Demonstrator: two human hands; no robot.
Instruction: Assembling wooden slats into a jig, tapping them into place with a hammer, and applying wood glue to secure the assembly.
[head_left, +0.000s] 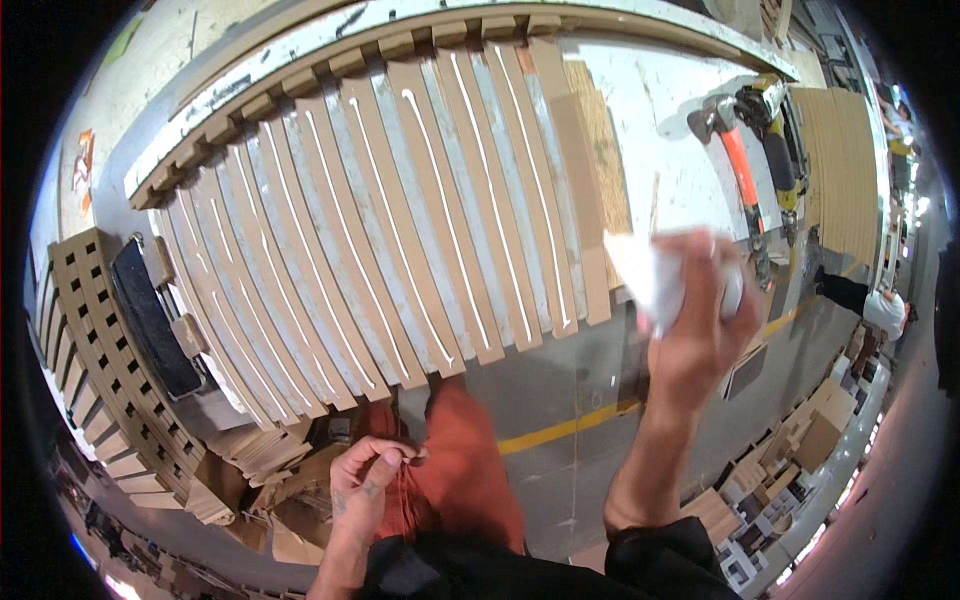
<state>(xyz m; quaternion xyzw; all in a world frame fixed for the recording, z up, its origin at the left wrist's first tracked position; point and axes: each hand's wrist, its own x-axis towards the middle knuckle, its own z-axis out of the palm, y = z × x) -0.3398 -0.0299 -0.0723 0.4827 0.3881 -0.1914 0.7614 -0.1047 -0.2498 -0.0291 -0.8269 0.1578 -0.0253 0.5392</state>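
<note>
My right hand point(705, 300), blurred by motion, is closed round a white squeeze bottle point(660, 285) near the right end of the row of strips. The bottle is tilted, its white pointed end toward the upper left. Several flat tan strips point(440, 215) lie side by side on the worktable, most bearing a long line of white glue point(465, 200). Low in front of my body, close to my red trousers, my left hand point(370, 475) has its thumb and fingers pinched together. Whatever may be between those fingertips is too small to make out.
A hammer with an orange handle point(742, 165) and a yellow-black power tool point(780, 150) lie right of the strips. Farther right stands a stack of tan sheets point(838, 165). Slotted tan pieces point(105, 330) are piled at left. Another person point(883, 312) is at far right.
</note>
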